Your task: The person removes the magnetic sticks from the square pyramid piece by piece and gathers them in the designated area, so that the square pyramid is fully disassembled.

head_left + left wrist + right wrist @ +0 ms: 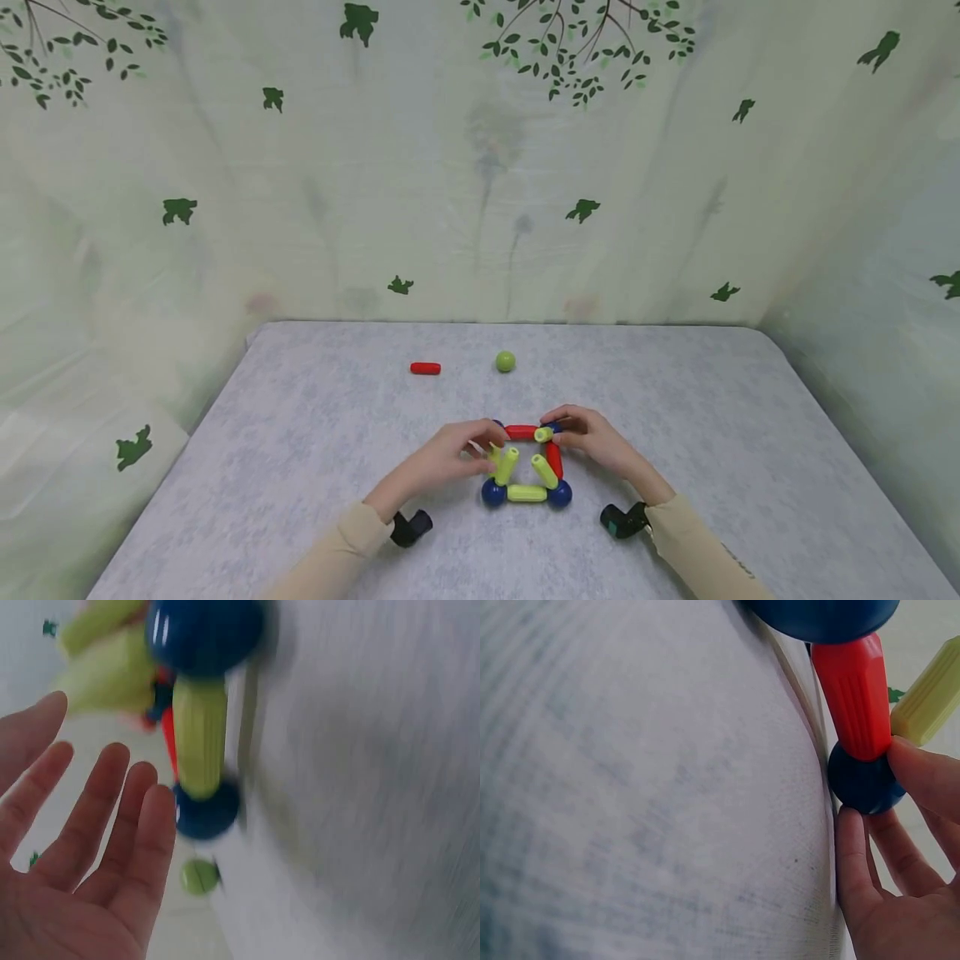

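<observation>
Pale backdrop [450, 167] printed with green leaves and branches rises behind a grey, mottled table [337, 400]. At the middle of the near part of the table sits a four-sided toy frame [521, 432] with a blue ball at each corner. Its far and right sides are red rods; its near and left sides are yellow-green rods. More yellow-green rods stand tilted from the corners.

A person's two hands, in beige sleeves [697, 550], flank the frame. The right hand [588, 435] pinches the far right blue ball [866, 780] — thumb on one side, a fingertip on the other — just where a tilted yellow-green rod [928, 694] meets it. The left hand [457, 454] is beside the frame's left side, fingers relaxed and slightly apart, its grip slack; whether a fingertip touches a rod cannot be told.

Beyond the hands, well apart from the frame, lie a loose red rod [425, 368] and, to its right, a green ball [506, 361]. Each wrist wears a small black camera [411, 528].
</observation>
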{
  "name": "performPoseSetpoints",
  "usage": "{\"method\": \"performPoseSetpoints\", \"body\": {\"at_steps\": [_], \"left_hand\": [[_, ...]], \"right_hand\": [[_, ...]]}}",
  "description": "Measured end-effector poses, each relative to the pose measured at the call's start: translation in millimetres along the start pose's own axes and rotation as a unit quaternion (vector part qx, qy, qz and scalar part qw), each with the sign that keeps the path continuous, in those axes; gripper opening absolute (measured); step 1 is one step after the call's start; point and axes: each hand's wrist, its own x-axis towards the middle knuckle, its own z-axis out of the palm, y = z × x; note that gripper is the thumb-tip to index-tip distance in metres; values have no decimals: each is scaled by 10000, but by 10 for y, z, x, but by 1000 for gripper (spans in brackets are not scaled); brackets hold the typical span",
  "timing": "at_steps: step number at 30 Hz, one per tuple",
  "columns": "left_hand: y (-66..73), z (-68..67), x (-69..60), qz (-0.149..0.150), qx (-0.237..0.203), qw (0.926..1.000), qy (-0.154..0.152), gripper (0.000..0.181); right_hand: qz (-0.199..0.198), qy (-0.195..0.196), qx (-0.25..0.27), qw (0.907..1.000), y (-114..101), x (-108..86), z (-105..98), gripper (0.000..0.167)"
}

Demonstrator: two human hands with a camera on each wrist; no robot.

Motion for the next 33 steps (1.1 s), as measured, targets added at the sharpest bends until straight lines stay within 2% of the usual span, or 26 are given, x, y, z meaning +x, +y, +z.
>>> {"method": "performPoseSetpoints", "body": {"at_steps": [2,5,7,11,13,15,17,19,22,26,29,33], "left_hand": [[48,110,-13,-221,77,9997,-37,32],[89,238,-23,-523,347,9980,61,35],[114,294,-27,-609,582,9963,140,36],[154,361,-44,-323,1225,9917,222,38],[151,381,-54,-146,1390,9896,342,37],[126,392,-66,-44,1364,9892,530,36],[91,388,-78,-33,1157,9905,747,33],[59,354,-95,-7,957,9907,967,29],[17,249,-119,110,908,9874,1293,25],[-86,53,-148,24,1121,9759,1873,24],[-204,-100,-161,-209,1263,9658,2256,23],[-369,-305,-151,-381,1398,9573,2500,23]], "right_hand": [[18,12,-24,10000,4,-2,-2,27],[53,29,-68,10000,6,-4,-6,27],[63,29,-64,10000,-9,-10,-7,27],[2,-33,-21,10000,-149,-50,-3,26],[-11,-62,-16,10000,-241,-77,3,26],[2,-63,-26,10000,-322,-105,8,27],[20,-61,-30,10000,-358,-118,14,27],[21,-48,-23,10000,-375,-124,13,27],[18,-41,-3,10000,-363,-118,10,27],[30,-45,17,10000,-370,-119,6,27],[38,-56,21,10000,-371,-122,3,27],[51,-35,14,10000,-266,-87,1,27]]}}
